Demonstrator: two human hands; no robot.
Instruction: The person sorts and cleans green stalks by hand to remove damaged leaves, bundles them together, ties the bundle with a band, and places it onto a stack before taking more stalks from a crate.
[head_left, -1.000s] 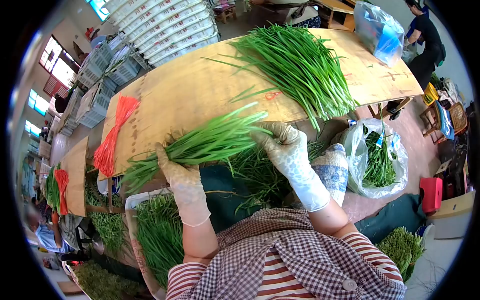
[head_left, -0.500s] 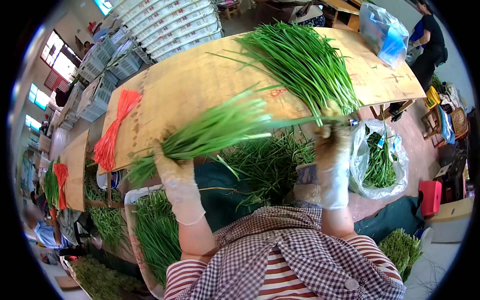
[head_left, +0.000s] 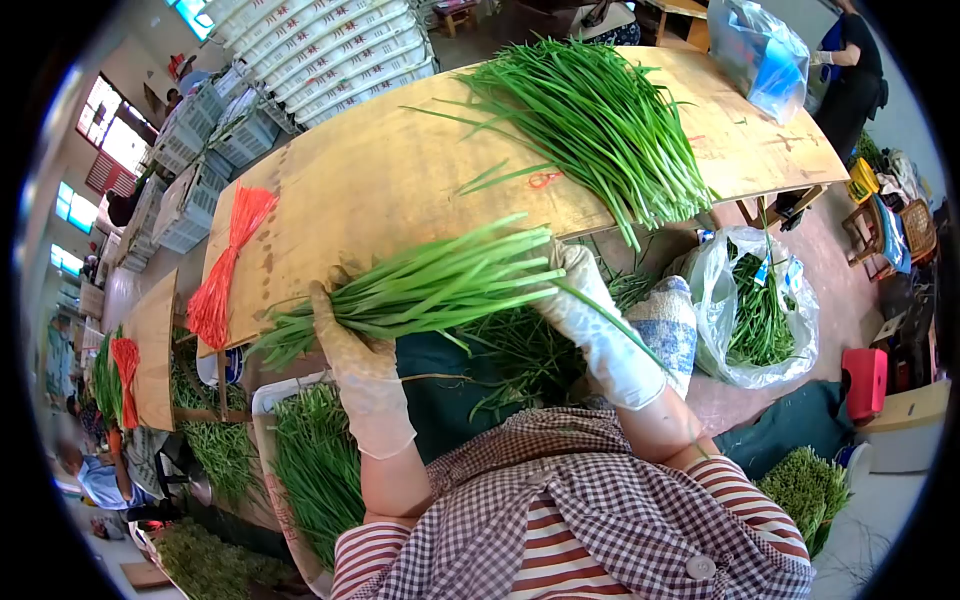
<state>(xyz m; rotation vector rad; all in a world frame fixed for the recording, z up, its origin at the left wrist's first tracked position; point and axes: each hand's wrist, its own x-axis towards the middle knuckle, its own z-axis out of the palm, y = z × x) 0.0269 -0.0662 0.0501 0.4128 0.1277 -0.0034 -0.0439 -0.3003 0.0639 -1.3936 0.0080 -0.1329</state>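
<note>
My left hand (head_left: pixel 352 345), in a dirty whitish glove, is closed around a bunch of garlic chives (head_left: pixel 450 280) near its leafy end. The pale stem ends point right, above the table's near edge. My right hand (head_left: pixel 580 290), gloved too, is at those stem ends with its fingers curled against them; some fingertips are hidden. One long green strand (head_left: pixel 615 320) runs from there down across the right wrist. A larger heap of garlic chives (head_left: pixel 600 130) lies on the wooden table (head_left: pixel 370 170), beside red-handled scissors (head_left: pixel 545 180).
Red ties (head_left: pixel 235 265) lie at the table's left end. A basket (head_left: pixel 262 420) of chives stands at lower left, loose greens (head_left: pixel 520 350) lie below the table. An open plastic bag (head_left: pixel 715 330) of greens is at right; a person (head_left: pixel 855 80) stands at far right.
My right hand has moved left from near the heap to the stem ends of the held bunch. My left hand still grips the bunch, which is now less blurred.
</note>
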